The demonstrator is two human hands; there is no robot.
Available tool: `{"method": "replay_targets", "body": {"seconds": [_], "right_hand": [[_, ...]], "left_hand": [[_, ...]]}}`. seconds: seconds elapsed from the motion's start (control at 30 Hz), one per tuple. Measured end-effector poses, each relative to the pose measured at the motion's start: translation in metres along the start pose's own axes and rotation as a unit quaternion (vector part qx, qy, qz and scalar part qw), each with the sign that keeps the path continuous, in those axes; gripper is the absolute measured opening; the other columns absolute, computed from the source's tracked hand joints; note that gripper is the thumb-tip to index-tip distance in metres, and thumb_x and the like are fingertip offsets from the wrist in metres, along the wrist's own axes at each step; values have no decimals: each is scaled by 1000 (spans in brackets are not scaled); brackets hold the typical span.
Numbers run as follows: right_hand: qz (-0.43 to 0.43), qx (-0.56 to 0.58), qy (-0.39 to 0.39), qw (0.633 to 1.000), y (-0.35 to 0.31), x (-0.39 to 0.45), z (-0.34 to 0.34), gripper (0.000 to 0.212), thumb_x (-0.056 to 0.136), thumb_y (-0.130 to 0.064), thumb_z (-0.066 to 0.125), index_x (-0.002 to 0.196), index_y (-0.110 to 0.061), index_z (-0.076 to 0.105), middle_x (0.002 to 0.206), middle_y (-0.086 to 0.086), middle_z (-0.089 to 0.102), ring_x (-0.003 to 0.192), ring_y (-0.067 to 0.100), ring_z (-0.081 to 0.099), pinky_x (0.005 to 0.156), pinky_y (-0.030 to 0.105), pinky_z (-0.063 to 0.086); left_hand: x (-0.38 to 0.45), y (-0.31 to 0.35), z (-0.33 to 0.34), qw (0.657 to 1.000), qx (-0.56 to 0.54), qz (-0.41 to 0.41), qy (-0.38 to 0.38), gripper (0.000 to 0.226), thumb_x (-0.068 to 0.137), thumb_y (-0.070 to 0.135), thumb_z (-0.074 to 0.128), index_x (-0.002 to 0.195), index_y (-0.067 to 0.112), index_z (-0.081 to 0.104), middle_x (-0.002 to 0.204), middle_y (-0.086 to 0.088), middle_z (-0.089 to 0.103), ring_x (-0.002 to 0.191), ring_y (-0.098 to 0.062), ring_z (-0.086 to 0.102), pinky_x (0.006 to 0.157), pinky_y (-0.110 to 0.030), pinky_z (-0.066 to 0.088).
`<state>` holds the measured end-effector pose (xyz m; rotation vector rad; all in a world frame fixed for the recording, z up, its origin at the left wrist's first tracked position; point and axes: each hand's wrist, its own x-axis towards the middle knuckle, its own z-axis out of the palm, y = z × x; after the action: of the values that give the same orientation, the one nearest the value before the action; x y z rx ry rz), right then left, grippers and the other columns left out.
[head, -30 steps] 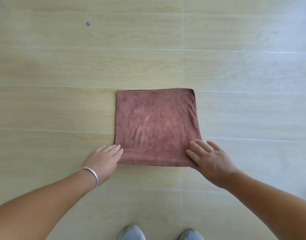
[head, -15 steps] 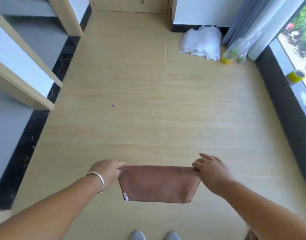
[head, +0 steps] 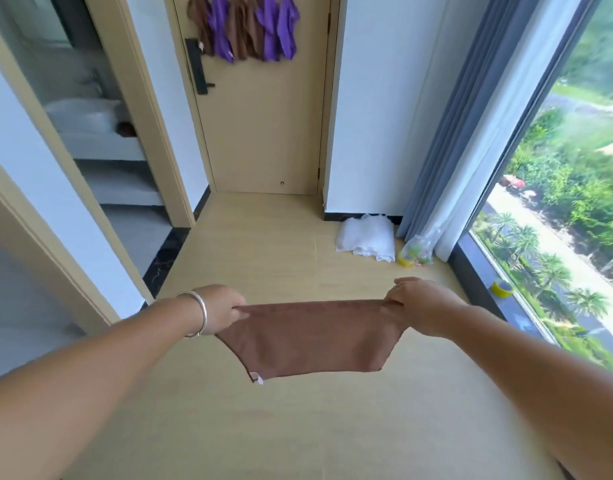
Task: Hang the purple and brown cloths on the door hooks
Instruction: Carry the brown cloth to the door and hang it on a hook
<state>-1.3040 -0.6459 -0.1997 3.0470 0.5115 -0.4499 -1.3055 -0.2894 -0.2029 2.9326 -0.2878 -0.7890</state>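
- Here, held up in mid-air above the floor point(head: 298, 427): brown cloth point(head: 312, 337), stretched flat between both hands, white tag at the lower left corner.
- Gripping the cloth's upper left corner: left hand point(head: 222, 311), fingers clenched round the fabric, silver bangle point(head: 197, 315) on the wrist.
- Pinching the upper right corner: right hand point(head: 419, 303), fingers curled onto the edge.
- Straight ahead, well apart from the hands: closed door point(head: 263, 133), black handle point(head: 198, 67) on its left side.
- Hanging in a row across the door's top: purple and brown cloths point(head: 249, 27), hooks themselves hidden beneath.
- Lying by the wall on the right: white bundle point(head: 365, 239), just beside a clear bag point(head: 417, 251) at the foot of the curtain point(head: 447, 133).
- Sitting on the window sill: roll of yellow tape point(head: 501, 287).
- Nothing lying on the floor between hands and door.
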Motion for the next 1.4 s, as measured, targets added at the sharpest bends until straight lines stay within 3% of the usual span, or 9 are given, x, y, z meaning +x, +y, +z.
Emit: {"method": "replay_targets", "body": {"seconds": [0.1, 0.17, 0.3, 0.43, 0.6, 0.77, 0.9, 1.07, 1.4], "right_hand": [[18, -27, 53, 998, 1, -15, -79, 37, 97, -52, 38, 83, -26, 60, 92, -4, 57, 97, 20, 56, 78, 35, 46], [29, -45, 86, 995, 1, -26, -124, 33, 97, -53, 38, 75, -31, 50, 83, -7, 53, 86, 17, 53, 70, 32, 43], [41, -60, 143, 987, -1, -48, -204, 37, 95, -53, 41, 69, -29, 50, 73, -11, 53, 71, 8, 49, 55, 28, 32], [42, -64, 182, 980, -6, -74, -264, 31, 95, -52, 42, 84, -29, 60, 77, -12, 56, 73, 7, 51, 57, 28, 36], [32, -85, 243, 966, -13, -101, -310, 39, 97, -50, 41, 65, -29, 48, 76, -10, 55, 76, 10, 52, 57, 27, 36], [17, -69, 293, 953, -14, -120, -340, 39, 97, -51, 41, 65, -31, 50, 76, -9, 59, 74, 8, 54, 58, 26, 38], [8, -66, 305, 950, -11, -121, -345, 36, 97, -51, 40, 71, -31, 54, 75, -8, 60, 73, 8, 55, 61, 26, 42], [0, -67, 316, 946, -3, -111, -333, 35, 98, -52, 39, 86, -29, 62, 77, -10, 62, 73, 7, 56, 68, 25, 47], [-22, -78, 353, 932, 15, -40, -337, 42, 98, -53, 36, 97, -28, 70, 85, -12, 61, 83, 8, 54, 80, 29, 50]], "left_hand": [[-29, 8, -76, 997, -2, 10, 73, 35, 101, 33, 45, 71, 17, 50, 74, -1, 53, 70, -20, 48, 66, -31, 37], [-50, 14, -119, 993, 0, 13, 115, 34, 101, 31, 44, 71, 15, 52, 75, -2, 54, 72, -19, 50, 67, -30, 38], [-92, 27, -189, 981, 5, 6, 194, 37, 101, 30, 44, 66, 19, 52, 75, -2, 58, 74, -22, 55, 70, -32, 43], [-128, 38, -239, 968, 26, 4, 248, 33, 101, 31, 43, 75, 15, 59, 88, -8, 66, 86, -27, 62, 77, -35, 47], [-169, 51, -280, 949, 65, -17, 307, 37, 102, 30, 37, 73, 12, 53, 74, -5, 54, 69, -21, 48, 65, -31, 39], [-205, 61, -302, 934, 96, -37, 343, 35, 103, 28, 34, 76, 14, 51, 79, -5, 54, 71, -20, 48, 68, -33, 40], [-220, 66, -302, 928, 159, -58, 332, 34, 104, 32, 32, 79, 19, 51, 83, -2, 58, 74, -17, 52, 64, -29, 39], [-217, 73, -298, 925, 172, -78, 328, 38, 105, 31, 31, 71, 21, 46, 73, 2, 50, 63, -12, 45, 56, -25, 32], [-161, 50, -312, 932, 157, -82, 317, 38, 105, 32, 31, 72, 21, 47, 74, 1, 51, 67, -15, 48, 65, -29, 40]]}}
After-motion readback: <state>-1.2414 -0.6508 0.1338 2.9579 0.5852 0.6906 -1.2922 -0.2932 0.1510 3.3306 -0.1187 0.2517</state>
